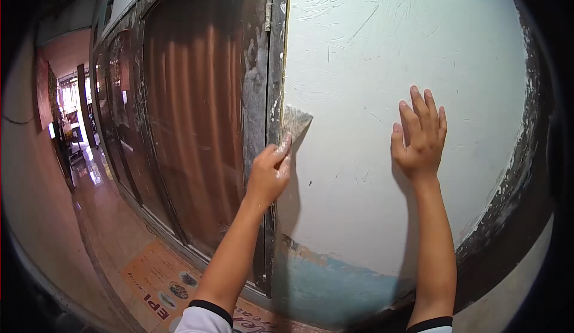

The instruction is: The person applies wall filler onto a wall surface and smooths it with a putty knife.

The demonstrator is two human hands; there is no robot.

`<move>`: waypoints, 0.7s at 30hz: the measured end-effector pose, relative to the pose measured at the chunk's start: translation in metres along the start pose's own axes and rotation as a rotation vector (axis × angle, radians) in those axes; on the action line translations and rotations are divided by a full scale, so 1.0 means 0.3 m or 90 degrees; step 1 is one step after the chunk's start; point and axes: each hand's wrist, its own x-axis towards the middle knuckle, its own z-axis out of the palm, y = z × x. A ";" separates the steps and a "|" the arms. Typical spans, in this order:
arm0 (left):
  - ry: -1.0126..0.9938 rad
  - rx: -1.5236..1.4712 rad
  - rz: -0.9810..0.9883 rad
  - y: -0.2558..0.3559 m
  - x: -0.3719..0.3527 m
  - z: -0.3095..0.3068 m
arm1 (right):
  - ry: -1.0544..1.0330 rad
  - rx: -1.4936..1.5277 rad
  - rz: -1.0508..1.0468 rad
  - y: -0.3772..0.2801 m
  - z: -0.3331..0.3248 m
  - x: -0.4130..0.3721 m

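Observation:
My left hand (268,174) is closed around a putty knife (297,119). Its wide, stained blade points up and lies at the left edge of the white-painted panel (353,64), beside the dark wooden frame (276,76). White smears mark the fingers that hold it; most of the handle is hidden in them. My right hand (420,136) is at the panel farther right, fingers spread and holding nothing. Its fingertips appear to touch the painted surface. Scratches and fine ridges run across the white paint.
A blue-green painted strip (341,288) crosses the panel's bottom. Left of the frame is a glazed panel with a brown curtain (197,124) behind it, and a metal hinge (268,14). A printed orange banner (156,273) lies on the floor. A corridor (98,195) runs back at far left.

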 end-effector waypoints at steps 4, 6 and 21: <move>0.025 0.034 0.022 -0.039 -0.090 0.017 | -0.007 -0.002 0.007 -0.004 -0.002 -0.001; 0.025 0.082 0.024 -0.091 -0.208 0.042 | -0.008 -0.002 0.010 -0.007 -0.003 -0.002; 0.032 0.035 0.022 -0.026 -0.196 0.052 | -0.003 0.008 0.009 -0.001 0.003 -0.007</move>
